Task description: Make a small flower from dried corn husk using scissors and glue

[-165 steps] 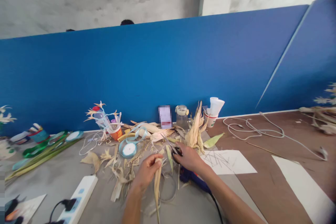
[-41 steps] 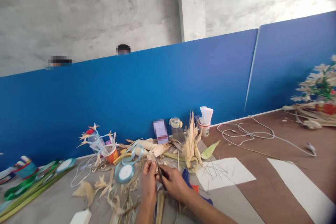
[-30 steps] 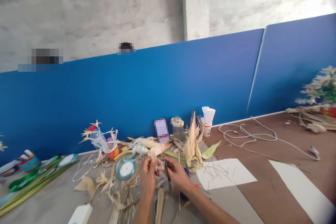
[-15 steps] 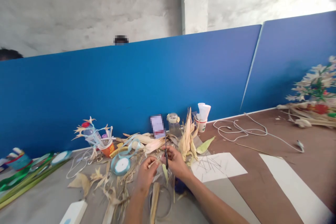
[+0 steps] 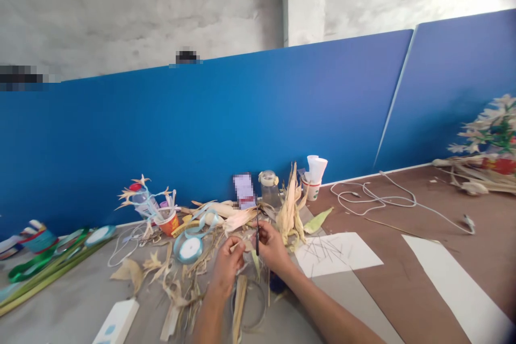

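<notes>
Working in front of the blue partition [image 5: 242, 118], low over the grey table [image 5: 72, 301], just left of the white paper sheet [image 5: 342, 255] and the standing husk bundle [image 5: 290, 209]. Clamping the right hand [image 5: 274, 250] round the dark scissors [image 5: 257, 226], blades pointing up, a little right of the blue ribbon spool [image 5: 189, 250]. Pinching a pale husk strip [image 5: 237, 245] in the left hand [image 5: 226, 264], fingers closed on it just beside the blades, above the scattered dry husks.
</notes>
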{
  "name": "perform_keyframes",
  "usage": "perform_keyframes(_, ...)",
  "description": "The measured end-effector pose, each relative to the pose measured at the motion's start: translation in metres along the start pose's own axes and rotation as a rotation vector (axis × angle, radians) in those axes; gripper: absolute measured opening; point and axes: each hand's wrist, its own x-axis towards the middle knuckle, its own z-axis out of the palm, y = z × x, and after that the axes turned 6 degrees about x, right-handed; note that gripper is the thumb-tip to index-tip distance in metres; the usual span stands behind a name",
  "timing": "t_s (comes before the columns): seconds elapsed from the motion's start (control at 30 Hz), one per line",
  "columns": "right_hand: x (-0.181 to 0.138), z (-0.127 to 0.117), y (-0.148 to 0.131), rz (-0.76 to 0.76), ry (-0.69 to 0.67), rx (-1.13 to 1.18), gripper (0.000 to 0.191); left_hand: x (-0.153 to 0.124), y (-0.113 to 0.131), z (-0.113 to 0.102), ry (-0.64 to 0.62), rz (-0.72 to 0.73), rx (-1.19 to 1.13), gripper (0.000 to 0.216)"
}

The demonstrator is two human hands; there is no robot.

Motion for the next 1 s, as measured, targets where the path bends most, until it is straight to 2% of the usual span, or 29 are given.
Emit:
perform_keyframes(0.2, -0.003, -0.002, 0.006, -0.023, 0.025, -0.176, 0.032, -0.002, 0.006, -0.003, -0.092, -0.092, -0.018, 0.035)
perform_keyframes(0.4, 0.0, -0.004, 0.004, -0.018, 0.061, -0.119, 0.031, -0.004, 0.012, -0.007, -0.1, -0.142, -0.073, 0.036)
perform_keyframes(0.5, 0.0, -0.005, 0.001, -0.008, 0.034, -0.079, 0.029, -0.003, 0.013, -0.011, -0.056, -0.13, -0.159, 0.033)
perform_keyframes(0.77, -0.013, 0.0, -0.006, 0.078, -0.21, -0.174, 0.031, 0.0, 0.014, -0.017, 0.092, 0.0, -0.303, 0.027)
perform_keyframes(0.9, -0.016, 0.001, -0.004, 0.075, -0.249, -0.19, 0.033, -0.001, 0.017, -0.016, 0.16, 0.021, -0.343, 0.03)
perform_keyframes(1.0, -0.015, 0.004, -0.003, 0.031, -0.218, -0.215, 0.036, -0.002, 0.017, -0.015, 0.169, 0.018, -0.331, 0.032)
